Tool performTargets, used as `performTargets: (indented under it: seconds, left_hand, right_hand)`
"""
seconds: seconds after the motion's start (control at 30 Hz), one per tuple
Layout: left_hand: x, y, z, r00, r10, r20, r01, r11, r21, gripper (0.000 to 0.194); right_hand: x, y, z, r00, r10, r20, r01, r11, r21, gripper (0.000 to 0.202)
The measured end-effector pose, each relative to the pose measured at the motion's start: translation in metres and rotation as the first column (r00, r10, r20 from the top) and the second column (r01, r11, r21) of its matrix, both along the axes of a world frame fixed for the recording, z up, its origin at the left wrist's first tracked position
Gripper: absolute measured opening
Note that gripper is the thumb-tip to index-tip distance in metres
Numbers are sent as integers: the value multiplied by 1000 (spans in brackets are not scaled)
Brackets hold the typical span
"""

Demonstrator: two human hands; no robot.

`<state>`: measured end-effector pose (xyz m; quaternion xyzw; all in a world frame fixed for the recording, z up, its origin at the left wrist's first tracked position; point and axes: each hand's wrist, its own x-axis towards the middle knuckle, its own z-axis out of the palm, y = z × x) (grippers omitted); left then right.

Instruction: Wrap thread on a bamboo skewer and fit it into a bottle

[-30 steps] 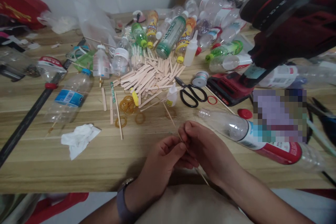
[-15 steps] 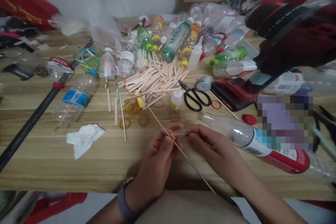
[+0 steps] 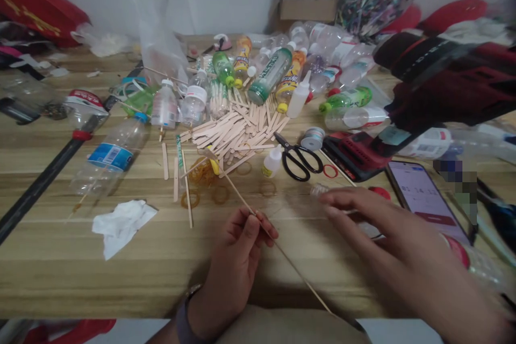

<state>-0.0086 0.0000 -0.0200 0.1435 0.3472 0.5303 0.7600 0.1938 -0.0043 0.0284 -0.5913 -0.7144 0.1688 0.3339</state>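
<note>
While left fingers (image 3: 249, 229) pinch a slender wooden stick (image 3: 296, 267), right fingers (image 3: 355, 201) spread loosely.

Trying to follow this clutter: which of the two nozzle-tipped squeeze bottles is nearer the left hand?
The small, yellow-labelled squeeze bottle, just left of the black-handled scissors. The taller squeeze bottle is farther back from the left hand.

Left hand (image 3: 238, 251) closed in a pinch, right hand (image 3: 391, 234) apart, fingers loosely extended
</note>
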Motion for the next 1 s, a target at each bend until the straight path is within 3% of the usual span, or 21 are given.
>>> performTargets:
  seconds: [0.07, 0.23, 0.4, 0.53, 0.73, 0.9, 1.0]
  left_hand:
    - [-1, 0, 0, 1000, -21, 11, 21, 1000, -3, 28]
    - [-2, 1, -1, 997, -43, 62, 46, 998, -37, 28]
    - [-1, 1, -3, 994, -39, 98, 43, 998, -46, 27]
    - [0, 2, -4, 992, -58, 113, 62, 997, -34, 25]
    - [1, 2, -4, 990, -64, 122, 69, 997, -32, 23]
    - [3, 1, -6, 989, -78, 124, 83, 996, -35, 23]
    - [5, 1, -5, 989, -103, 110, 109, 993, -49, 25]
  right_hand:
    - [-11, 21, -7, 996, -11, 85, 15, 999, -40, 28]
    - [-35, 74, -36, 991, -60, 120, 74, 991, -112, 37]
    - [-48, 94, -52, 992, -52, 111, 68, 988, -140, 21]
    - [-50, 94, -53, 992, -84, 90, 94, 990, -103, 15]
    - [-47, 90, -47, 994, -106, -38, 104, 992, -68, 25]
    - [-40, 66, -42, 969, -69, -239, 58, 997, -54, 31]
    - [-30, 41, -39, 886, -114, -449, 64, 990, -126, 33]
